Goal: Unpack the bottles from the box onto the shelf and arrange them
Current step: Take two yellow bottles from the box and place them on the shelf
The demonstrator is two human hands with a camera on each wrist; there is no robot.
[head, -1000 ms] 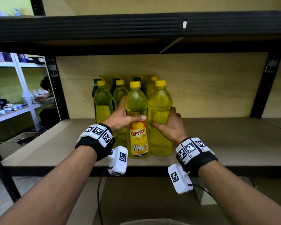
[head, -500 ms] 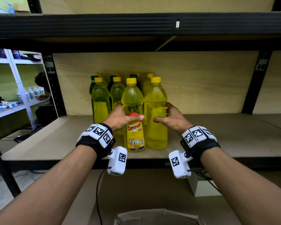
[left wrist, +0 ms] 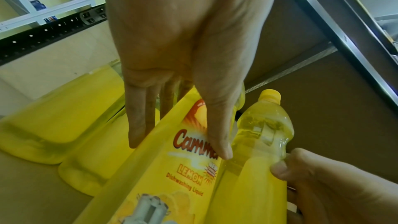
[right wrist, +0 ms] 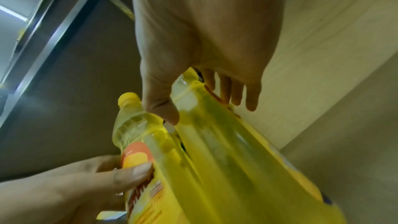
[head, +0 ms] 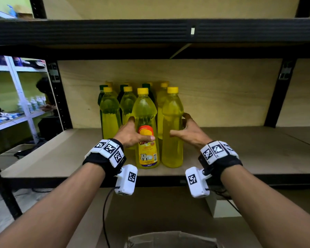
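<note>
Two yellow-capped bottles of yellow liquid stand side by side near the front of the wooden shelf point(head: 240, 154). My left hand point(head: 138, 133) holds the labelled bottle point(head: 147, 111), thumb across its label and fingers along its left side point(left wrist: 178, 147). My right hand point(head: 186, 129) holds the plain bottle point(head: 172, 149), thumb on the front and fingers round the right side point(right wrist: 206, 111). Both bottles touch each other point(left wrist: 258, 142) point(right wrist: 140, 134). Close behind them stands a group of several more bottles point(head: 109, 119), some with green caps.
The shelf board stretches bare to the right point(head: 258, 140) and left. A black upper shelf beam point(head: 150, 31) hangs low overhead. The open cardboard box point(head: 170, 238) sits below the shelf front. A white rack point(head: 16, 104) stands far left.
My right hand has slid from the front of the plain bottle round to its right side. The left hand keeps its hold. Both bottles stay upright on the shelf.
</note>
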